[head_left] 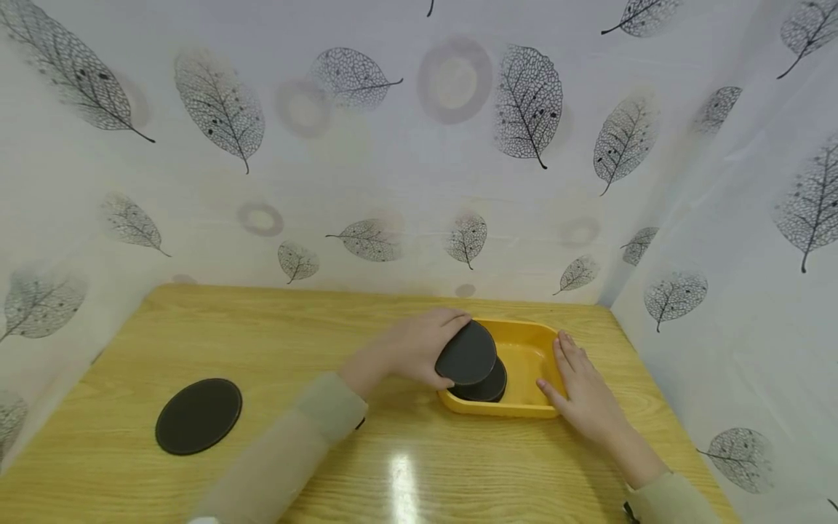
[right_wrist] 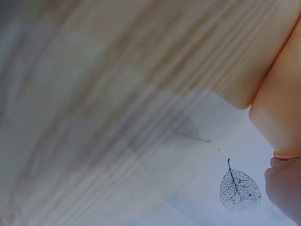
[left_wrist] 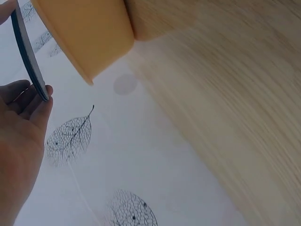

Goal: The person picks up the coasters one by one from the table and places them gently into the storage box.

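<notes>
In the head view my left hand (head_left: 419, 348) holds a round black coaster (head_left: 468, 353) by its edge, thumb on the near side and fingers on the far side. That coaster is tilted over the left end of a yellow tray (head_left: 524, 411). Below it, a second black coaster (head_left: 491, 386) lies inside the tray, partly covered from view. My right hand (head_left: 585, 397) rests on the tray's right rim with its fingers fairly straight and the thumb spread over the inside. The left wrist view shows the held coaster (left_wrist: 29, 56) edge-on between thumb and fingers.
Another round black coaster (head_left: 199, 416) lies flat on the wooden table (head_left: 294, 320), well left of the tray. A pale curtain or sheet (head_left: 406, 175) printed with leaves stands behind the table and along its sides.
</notes>
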The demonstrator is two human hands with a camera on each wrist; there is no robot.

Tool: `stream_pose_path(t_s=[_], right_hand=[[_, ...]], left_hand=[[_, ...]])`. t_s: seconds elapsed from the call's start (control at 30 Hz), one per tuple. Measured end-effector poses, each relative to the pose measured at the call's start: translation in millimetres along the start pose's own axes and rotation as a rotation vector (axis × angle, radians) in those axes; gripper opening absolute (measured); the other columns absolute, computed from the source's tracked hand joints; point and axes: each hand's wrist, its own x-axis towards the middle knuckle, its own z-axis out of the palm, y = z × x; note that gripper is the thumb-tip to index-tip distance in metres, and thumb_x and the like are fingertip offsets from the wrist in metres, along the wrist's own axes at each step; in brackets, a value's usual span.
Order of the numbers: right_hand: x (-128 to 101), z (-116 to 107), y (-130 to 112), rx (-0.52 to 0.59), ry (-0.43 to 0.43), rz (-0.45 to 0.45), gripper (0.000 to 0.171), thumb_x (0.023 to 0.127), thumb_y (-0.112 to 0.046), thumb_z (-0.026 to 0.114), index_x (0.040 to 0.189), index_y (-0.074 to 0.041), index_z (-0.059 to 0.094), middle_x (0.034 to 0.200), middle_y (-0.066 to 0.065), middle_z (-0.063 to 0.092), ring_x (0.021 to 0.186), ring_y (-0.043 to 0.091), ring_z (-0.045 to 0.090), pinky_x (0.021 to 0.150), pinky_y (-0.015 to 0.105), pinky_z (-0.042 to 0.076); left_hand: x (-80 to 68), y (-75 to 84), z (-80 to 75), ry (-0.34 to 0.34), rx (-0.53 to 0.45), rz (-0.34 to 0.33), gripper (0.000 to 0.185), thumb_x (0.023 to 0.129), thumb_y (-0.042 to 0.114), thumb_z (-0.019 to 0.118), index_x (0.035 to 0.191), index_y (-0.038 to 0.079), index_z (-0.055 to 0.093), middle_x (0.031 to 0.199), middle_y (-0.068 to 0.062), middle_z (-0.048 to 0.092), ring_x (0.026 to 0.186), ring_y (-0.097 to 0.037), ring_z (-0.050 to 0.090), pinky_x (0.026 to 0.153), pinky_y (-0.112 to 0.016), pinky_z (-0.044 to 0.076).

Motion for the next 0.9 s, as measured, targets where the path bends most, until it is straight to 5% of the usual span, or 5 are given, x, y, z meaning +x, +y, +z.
stream_pose_path(t_s=[0.43,0.9], right_hand=[[0.1,-0.2,1.1,0.001,-0.002,-0.003,0.085,0.107,-0.041,0.059,0.162,0.014,0.025,0.172,0.033,0.020,0.160,0.050,0.023,0.138,0.034,-0.001],[-0.5,2.8,2.4,-0.004,0.017,-0.020,0.085,0.106,-0.040,0.060,0.161,0.015,0.026,0.172,0.033,0.021,0.159,0.051,0.025,0.136,0.027,-0.005]], left_hand=[[34.0,10.7,28.1,-0.099,0.018,-0.046,0.109,0.083,0.052,0.085,0.166,0.005,0.033,0.169,-0.012,0.039,0.153,-0.027,0.045,0.119,-0.039,0.051],[43.5,15.6,44.3,-0.218,0.112,-0.104,0.103,0.085,0.054,0.085,0.164,0.008,0.038,0.166,-0.009,0.043,0.152,-0.024,0.045,0.123,-0.034,0.046]])
